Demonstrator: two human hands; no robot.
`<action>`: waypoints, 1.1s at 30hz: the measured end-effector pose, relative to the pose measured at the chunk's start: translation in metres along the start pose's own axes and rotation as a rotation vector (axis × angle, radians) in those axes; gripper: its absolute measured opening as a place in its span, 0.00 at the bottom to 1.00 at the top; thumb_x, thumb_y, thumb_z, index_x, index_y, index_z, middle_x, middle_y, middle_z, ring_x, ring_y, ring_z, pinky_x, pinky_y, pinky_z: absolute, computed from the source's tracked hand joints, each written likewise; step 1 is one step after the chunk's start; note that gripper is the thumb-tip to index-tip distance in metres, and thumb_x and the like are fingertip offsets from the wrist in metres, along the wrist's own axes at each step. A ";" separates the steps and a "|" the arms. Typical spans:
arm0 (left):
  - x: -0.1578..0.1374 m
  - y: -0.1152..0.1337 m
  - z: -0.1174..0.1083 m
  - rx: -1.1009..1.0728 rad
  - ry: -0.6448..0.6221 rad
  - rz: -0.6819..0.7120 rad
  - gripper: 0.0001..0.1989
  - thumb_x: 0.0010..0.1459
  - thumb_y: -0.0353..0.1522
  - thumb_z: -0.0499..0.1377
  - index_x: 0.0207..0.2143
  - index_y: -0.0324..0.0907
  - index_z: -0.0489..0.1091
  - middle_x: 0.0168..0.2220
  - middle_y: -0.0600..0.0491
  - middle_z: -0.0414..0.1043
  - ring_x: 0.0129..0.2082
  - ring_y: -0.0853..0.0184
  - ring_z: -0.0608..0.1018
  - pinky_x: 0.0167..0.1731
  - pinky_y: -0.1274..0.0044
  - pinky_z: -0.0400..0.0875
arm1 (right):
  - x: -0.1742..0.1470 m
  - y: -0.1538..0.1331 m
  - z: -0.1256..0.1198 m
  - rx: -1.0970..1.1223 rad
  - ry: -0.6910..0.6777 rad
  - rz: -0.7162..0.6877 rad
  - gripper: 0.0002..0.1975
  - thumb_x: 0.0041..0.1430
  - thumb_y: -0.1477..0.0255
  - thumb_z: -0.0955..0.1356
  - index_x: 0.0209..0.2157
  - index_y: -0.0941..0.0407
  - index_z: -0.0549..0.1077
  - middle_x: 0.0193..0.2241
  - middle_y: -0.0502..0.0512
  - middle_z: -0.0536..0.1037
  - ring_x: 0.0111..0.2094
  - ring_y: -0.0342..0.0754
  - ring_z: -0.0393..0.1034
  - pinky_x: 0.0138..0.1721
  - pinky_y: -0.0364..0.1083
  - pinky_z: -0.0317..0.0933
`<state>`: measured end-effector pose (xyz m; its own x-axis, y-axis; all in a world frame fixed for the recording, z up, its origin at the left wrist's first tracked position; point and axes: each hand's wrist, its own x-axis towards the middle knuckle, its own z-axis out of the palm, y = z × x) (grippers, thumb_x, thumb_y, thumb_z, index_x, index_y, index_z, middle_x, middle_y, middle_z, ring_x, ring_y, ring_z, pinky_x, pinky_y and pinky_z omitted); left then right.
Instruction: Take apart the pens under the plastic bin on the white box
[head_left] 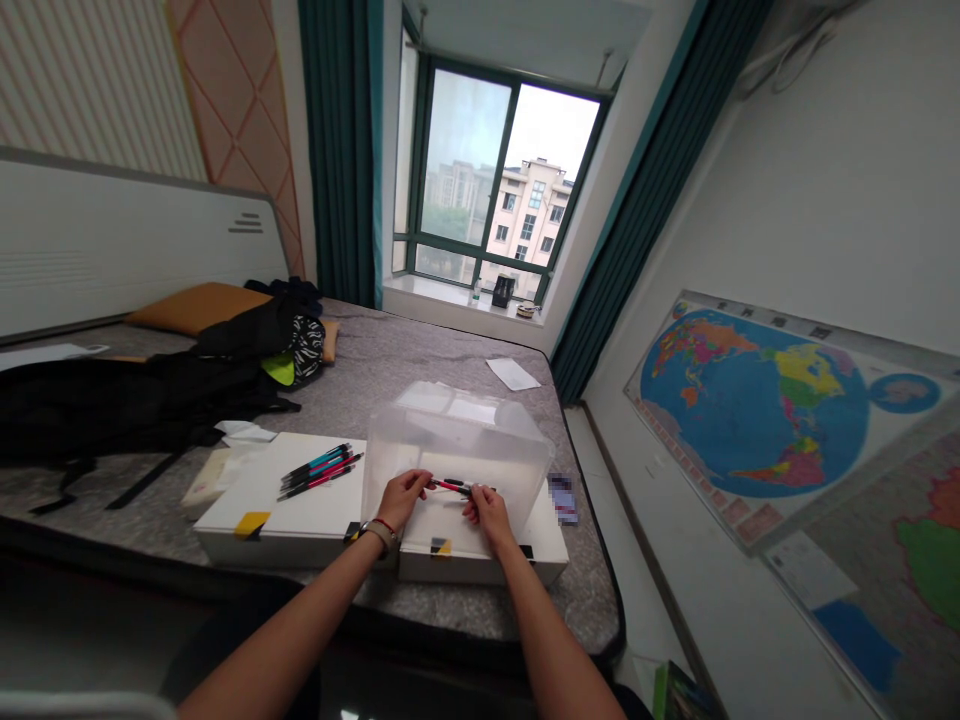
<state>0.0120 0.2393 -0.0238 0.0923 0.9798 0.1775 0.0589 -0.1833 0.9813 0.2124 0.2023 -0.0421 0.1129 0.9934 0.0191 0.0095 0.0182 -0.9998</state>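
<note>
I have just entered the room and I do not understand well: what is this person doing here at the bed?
A person holds a red-and-black pen with the fingers of the left hand and right hand; whether it is whole is too small to tell. A clear plastic bin is right by the hands. More pens lie together on the white box to the left.
</note>
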 end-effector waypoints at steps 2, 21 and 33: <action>0.000 0.000 0.000 0.001 -0.023 0.004 0.21 0.52 0.48 0.56 0.34 0.40 0.74 0.29 0.50 0.77 0.23 0.69 0.73 0.28 0.77 0.68 | 0.000 -0.001 0.000 -0.004 -0.017 -0.008 0.23 0.54 0.51 0.63 0.24 0.58 0.69 0.16 0.51 0.73 0.16 0.41 0.62 0.18 0.39 0.56; -0.008 0.000 0.011 0.340 0.077 0.202 0.21 0.52 0.47 0.57 0.42 0.42 0.71 0.40 0.49 0.73 0.35 0.65 0.75 0.36 0.73 0.69 | -0.003 -0.006 -0.001 0.084 0.003 0.000 0.19 0.42 0.60 0.73 0.32 0.58 0.70 0.24 0.53 0.78 0.22 0.42 0.68 0.22 0.40 0.58; -0.026 0.014 0.019 0.826 -0.189 0.451 0.14 0.62 0.41 0.50 0.37 0.45 0.72 0.36 0.51 0.73 0.39 0.63 0.70 0.39 0.71 0.61 | -0.004 -0.007 -0.003 0.014 -0.091 -0.022 0.17 0.45 0.59 0.71 0.31 0.58 0.72 0.24 0.54 0.78 0.24 0.45 0.69 0.24 0.42 0.59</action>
<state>0.0293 0.2096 -0.0157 0.4318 0.7876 0.4395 0.6543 -0.6089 0.4484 0.2145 0.1975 -0.0351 0.0222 0.9989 0.0415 -0.0026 0.0415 -0.9991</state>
